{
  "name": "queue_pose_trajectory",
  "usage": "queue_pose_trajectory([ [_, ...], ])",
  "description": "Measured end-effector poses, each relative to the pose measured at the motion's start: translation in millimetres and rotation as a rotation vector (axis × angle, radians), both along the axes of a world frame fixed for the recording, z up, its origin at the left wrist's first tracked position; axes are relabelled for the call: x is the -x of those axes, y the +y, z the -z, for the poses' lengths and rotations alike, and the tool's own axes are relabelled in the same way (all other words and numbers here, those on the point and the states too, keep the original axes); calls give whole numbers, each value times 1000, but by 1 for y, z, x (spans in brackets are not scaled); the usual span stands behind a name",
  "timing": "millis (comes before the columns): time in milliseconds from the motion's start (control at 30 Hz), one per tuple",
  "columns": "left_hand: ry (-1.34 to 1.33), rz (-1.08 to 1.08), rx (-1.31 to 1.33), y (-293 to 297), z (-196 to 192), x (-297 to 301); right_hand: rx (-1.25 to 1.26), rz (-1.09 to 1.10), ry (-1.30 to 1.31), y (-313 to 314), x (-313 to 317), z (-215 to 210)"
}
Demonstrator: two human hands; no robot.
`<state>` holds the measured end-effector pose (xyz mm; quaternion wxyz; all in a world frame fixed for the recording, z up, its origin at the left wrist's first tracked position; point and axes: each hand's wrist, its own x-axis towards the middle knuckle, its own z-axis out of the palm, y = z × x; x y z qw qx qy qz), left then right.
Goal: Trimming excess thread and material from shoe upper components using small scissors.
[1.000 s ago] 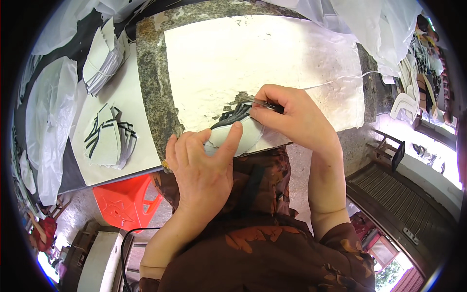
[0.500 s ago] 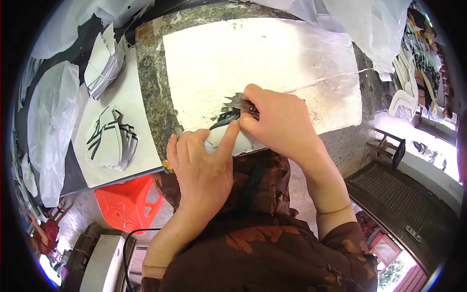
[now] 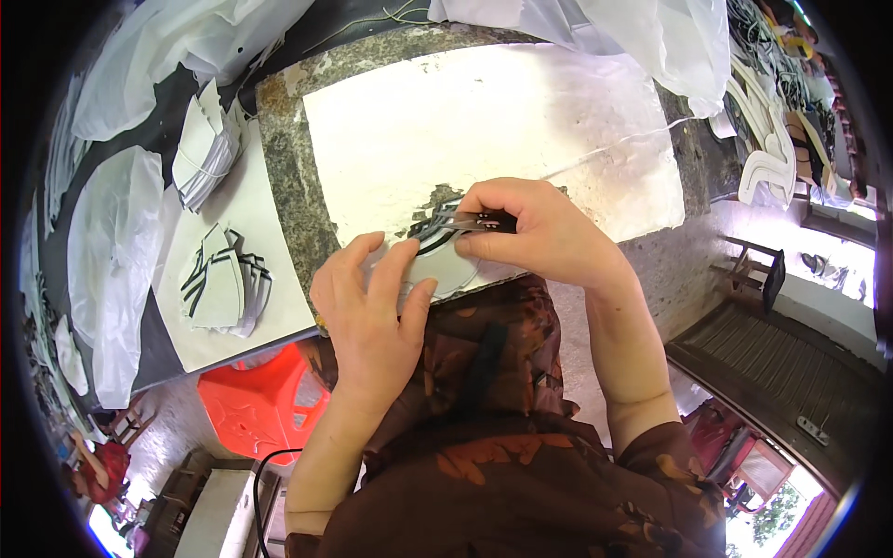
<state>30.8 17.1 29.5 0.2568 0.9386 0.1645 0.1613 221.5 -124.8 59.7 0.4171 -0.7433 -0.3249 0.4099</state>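
Note:
A white, curved flat piece (image 3: pixel 453 271) with a black strip along its upper edge lies at the near edge of the work board. My left hand (image 3: pixel 370 302) rests at its left side with fingers apart, the index fingertip at the black edging. My right hand (image 3: pixel 539 228) is closed round small metal snips (image 3: pixel 476 222) with a dark handle. Their blades point left and lie over the black edging; whether they are parted is hard to tell. Dark residue (image 3: pixel 445 194) marks the board just beyond the piece.
The pale sheet (image 3: pixel 419 112) covers a worn stone slab (image 3: pixel 290 177). At left are a banded stack of white pieces (image 3: pixel 206 149) and a pile of black-edged pieces (image 3: pixel 223 284). Plastic sheeting (image 3: pixel 112 260) lies farther left. A red stool (image 3: pixel 246 405) stands below the table.
My right hand has turned and dropped slightly, bringing the snips flatter over the black edging. My left thumb has drawn back from the white piece.

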Motion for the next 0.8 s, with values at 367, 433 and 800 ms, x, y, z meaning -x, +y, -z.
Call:
queue_pose_trajectory([
  [367, 212, 85, 517, 21, -47, -30, -198, 68, -6, -8, 7, -11],
  [433, 277, 36, 693, 30, -51, -29, -411, -94, -311, -18, -4, -10],
  [800, 291, -28, 1304, 36, -54, -29, -74, -130, -668, -18, 12, -24],
])
